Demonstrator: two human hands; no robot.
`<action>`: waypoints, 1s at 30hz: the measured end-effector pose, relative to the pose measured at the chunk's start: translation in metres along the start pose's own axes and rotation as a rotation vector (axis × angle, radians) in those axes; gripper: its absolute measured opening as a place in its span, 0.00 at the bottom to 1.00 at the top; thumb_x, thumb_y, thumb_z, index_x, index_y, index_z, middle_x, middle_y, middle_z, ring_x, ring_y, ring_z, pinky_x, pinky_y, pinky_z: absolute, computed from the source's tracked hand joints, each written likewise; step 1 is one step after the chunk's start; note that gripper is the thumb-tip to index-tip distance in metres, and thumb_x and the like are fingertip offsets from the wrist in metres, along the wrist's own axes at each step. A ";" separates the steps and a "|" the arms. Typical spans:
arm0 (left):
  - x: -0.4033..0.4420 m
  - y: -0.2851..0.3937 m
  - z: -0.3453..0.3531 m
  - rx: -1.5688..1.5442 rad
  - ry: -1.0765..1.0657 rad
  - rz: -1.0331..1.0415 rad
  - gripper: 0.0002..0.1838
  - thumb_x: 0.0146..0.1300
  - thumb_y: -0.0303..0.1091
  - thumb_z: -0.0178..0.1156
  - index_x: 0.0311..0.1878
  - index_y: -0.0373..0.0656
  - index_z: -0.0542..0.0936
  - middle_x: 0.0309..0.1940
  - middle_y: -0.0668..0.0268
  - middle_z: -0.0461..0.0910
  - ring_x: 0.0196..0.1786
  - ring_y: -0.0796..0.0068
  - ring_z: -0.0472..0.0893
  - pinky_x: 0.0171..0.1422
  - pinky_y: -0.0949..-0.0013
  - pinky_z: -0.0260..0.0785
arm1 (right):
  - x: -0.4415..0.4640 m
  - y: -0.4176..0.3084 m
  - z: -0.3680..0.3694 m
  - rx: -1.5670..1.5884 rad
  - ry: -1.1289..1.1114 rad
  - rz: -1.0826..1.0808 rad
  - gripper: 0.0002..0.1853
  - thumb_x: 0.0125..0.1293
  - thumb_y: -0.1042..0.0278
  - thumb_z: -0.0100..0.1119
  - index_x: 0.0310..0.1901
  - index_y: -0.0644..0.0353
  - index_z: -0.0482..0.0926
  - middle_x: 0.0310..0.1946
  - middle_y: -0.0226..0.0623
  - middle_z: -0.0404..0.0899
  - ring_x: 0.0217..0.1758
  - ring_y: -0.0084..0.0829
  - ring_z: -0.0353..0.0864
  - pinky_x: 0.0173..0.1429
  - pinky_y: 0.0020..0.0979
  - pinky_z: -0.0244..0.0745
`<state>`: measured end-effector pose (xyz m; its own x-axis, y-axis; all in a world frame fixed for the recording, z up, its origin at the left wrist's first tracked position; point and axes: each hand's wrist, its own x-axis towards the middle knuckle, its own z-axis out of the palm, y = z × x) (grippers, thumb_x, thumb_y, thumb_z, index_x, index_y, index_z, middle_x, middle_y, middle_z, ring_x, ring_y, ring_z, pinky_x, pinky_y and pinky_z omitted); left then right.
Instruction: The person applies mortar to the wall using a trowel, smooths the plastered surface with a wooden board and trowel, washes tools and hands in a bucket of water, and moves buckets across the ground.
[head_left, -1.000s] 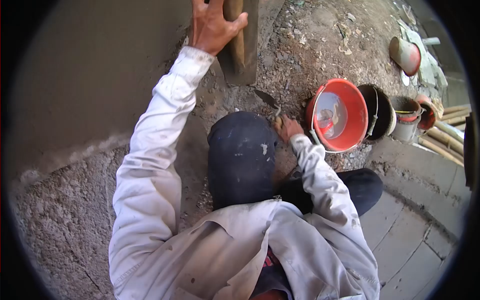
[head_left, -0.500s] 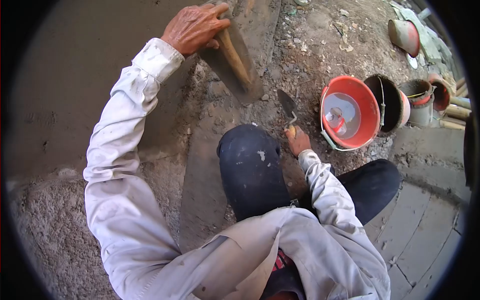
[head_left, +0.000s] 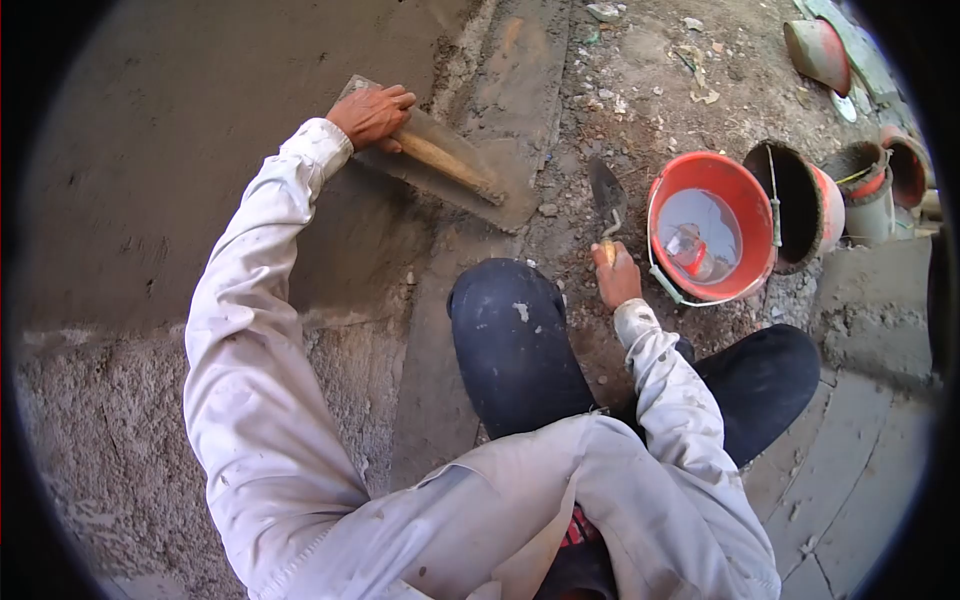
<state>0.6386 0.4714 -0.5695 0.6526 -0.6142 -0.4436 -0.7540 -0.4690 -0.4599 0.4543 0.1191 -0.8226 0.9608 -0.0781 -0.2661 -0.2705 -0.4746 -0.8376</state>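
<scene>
Small pointed metal trowel (head_left: 606, 190) is gripped by wooden handle (head_left: 608, 250) in R hand (head_left: 619, 280), nr red plastic bucket (head_left: 738, 187) w/ cloudy water (head_left: 715, 222). Long flat grey float (head_left: 512, 190) is grasped by L hand (head_left: 371, 114), at edge of smooth grey mortar (head_left: 200, 150).

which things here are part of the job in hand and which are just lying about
Job in hand:
float in the left hand
trowel in the right hand
smeared grey surface
red bucket of liquid, probably

Just lying about, it seems:
bucket at top right
pale scraps on the dirt
</scene>
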 end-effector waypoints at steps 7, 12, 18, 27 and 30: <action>0.014 0.013 -0.055 -0.035 0.007 -0.047 0.22 0.52 0.48 0.67 0.38 0.39 0.76 0.40 0.61 0.77 0.52 0.60 0.76 0.53 0.59 0.74 | -0.001 -0.019 -0.013 0.127 0.085 -0.015 0.22 0.67 0.48 0.54 0.42 0.64 0.74 0.26 0.52 0.79 0.34 0.55 0.81 0.40 0.47 0.71; 0.036 0.000 -0.072 -0.130 0.248 -0.191 0.26 0.57 0.50 0.65 0.45 0.44 0.64 0.37 0.60 0.82 0.42 0.51 0.81 0.47 0.56 0.74 | 0.006 -0.044 -0.034 0.128 0.106 -0.149 0.18 0.68 0.52 0.53 0.42 0.63 0.71 0.24 0.53 0.78 0.32 0.56 0.80 0.37 0.49 0.70; 0.079 0.083 0.049 -0.690 -0.202 -0.509 0.25 0.54 0.51 0.68 0.45 0.40 0.77 0.39 0.51 0.82 0.45 0.52 0.81 0.51 0.54 0.72 | -0.013 -0.044 -0.040 -0.268 -0.146 -0.405 0.17 0.67 0.53 0.54 0.46 0.58 0.69 0.32 0.53 0.80 0.37 0.57 0.80 0.39 0.54 0.72; 0.088 0.176 0.096 -1.385 0.014 -0.636 0.31 0.47 0.50 0.71 0.52 0.40 0.81 0.32 0.56 0.83 0.34 0.65 0.81 0.44 0.63 0.72 | -0.054 -0.062 -0.056 -0.575 -0.555 -0.613 0.14 0.69 0.57 0.52 0.46 0.57 0.68 0.38 0.46 0.77 0.33 0.53 0.81 0.35 0.50 0.75; 0.086 0.169 0.110 -1.314 0.009 -0.585 0.30 0.49 0.50 0.69 0.51 0.38 0.81 0.33 0.59 0.83 0.33 0.67 0.81 0.45 0.64 0.72 | -0.030 -0.062 -0.055 -0.741 -0.600 -0.608 0.13 0.70 0.57 0.50 0.48 0.55 0.68 0.35 0.49 0.79 0.33 0.53 0.82 0.35 0.49 0.77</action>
<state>0.5749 0.4090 -0.7698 0.8900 -0.1341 -0.4357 0.0926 -0.8827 0.4607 0.4458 0.1027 -0.7360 0.6820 0.6819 -0.2644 0.5264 -0.7086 -0.4699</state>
